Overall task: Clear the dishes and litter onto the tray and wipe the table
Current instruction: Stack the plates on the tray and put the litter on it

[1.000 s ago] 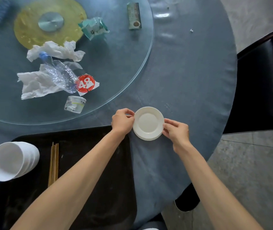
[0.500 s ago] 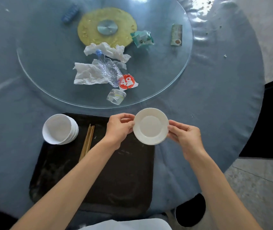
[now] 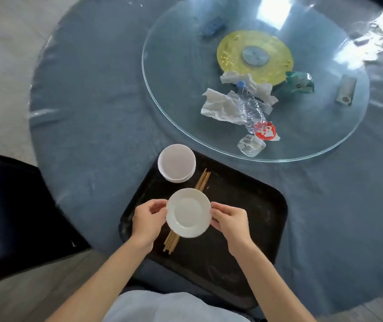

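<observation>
The table (image 3: 97,117), under a blue-grey cloth, carries a glass turntable (image 3: 186,108) on its far side and a black tray (image 3: 251,224) at the near edge, and the clearing looks to be partly done, with the dishes ahead of the litter. On the tray already sit a stack of white bowls (image 3: 176,163) at its far left corner and a bundle of chopsticks (image 3: 201,182) lying lengthwise just beside them. All the litter is on the turntable, well apart from the tray: crumpled napkins (image 3: 218,105), a crushed bottle (image 3: 249,108) lying over them, a red label (image 3: 265,132) at its base, a small clear cup (image 3: 251,145) nearest the tray, a green wrapper (image 3: 301,82) and a small packet (image 3: 346,89) farther right. A yellow disc (image 3: 272,63) at the hub seems part of the turntable, and a blue thing (image 3: 213,27) beyond it is too blurred to name. The plate (image 3: 188,212), apparently a short stack, is held over the tray above the chopsticks, the left hand (image 3: 147,220) pinching its left rim and the right hand (image 3: 230,220) its right, fingers curled round the edge; whether it touches the chopsticks I cannot tell. Judging from this, the plate is about to be set down, then the litter must be gathered, and wiping has not begun; no cloth for it is in view.
</observation>
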